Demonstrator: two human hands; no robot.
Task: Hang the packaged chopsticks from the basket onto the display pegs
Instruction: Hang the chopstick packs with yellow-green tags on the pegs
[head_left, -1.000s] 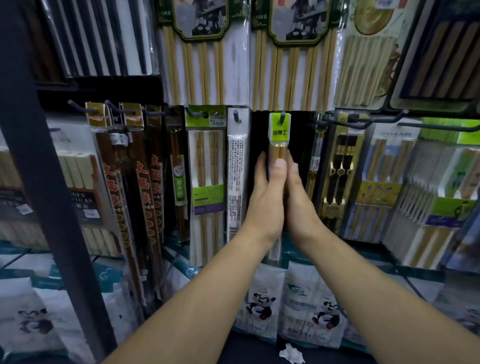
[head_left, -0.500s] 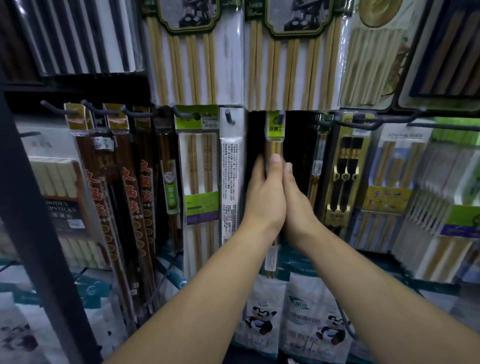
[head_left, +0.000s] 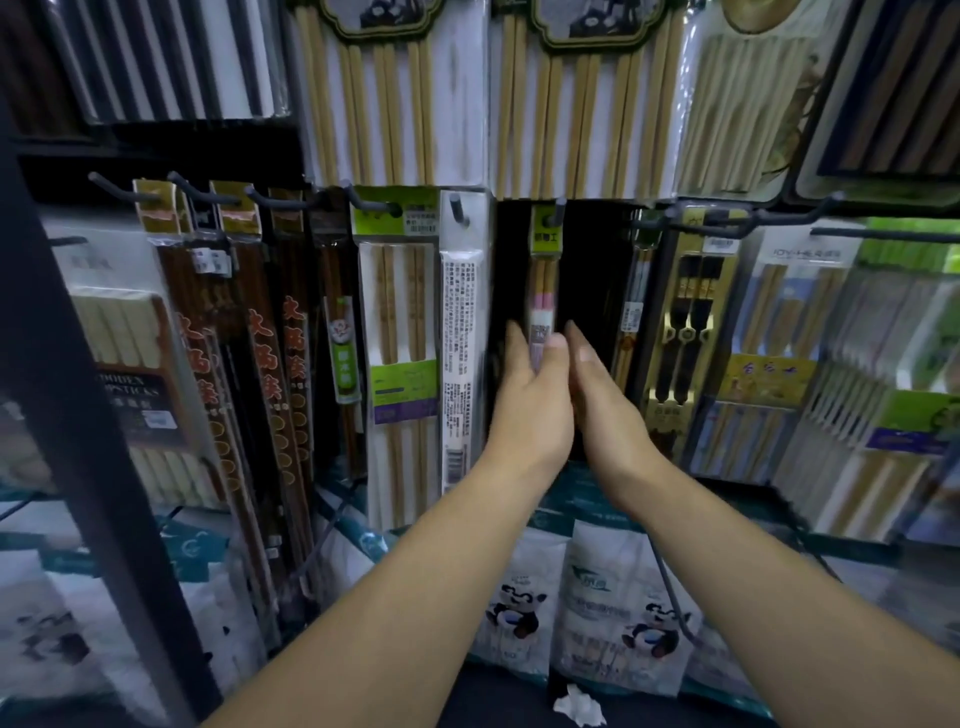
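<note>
We have slid lower: above our fingers the chopstick pack (head_left: 544, 270) hangs on its peg (head_left: 558, 210), seemingly done; left hand (head_left: 524, 395) pinches it, right hand (head_left: 602, 400) flat alongside.

**Stock around the rack**

A black upright post (head_left: 78, 415) slants across the left side. Just right of it hangs a boxed set (head_left: 130, 364) with a dark label, then long dark brown packs (head_left: 265, 364) printed with red characters. Further right come a green-labelled pack (head_left: 402, 332) of pale sticks and a narrow white pack (head_left: 462, 338) covered in small print. The upper row holds wide white-backed packs (head_left: 384, 104) of bamboo sticks. On the right hangs a gold-and-black pack (head_left: 685, 332). Below stand white bags (head_left: 519, 608) with panda pictures, and a crumpled white scrap (head_left: 579, 706) lies in front of them.
</note>
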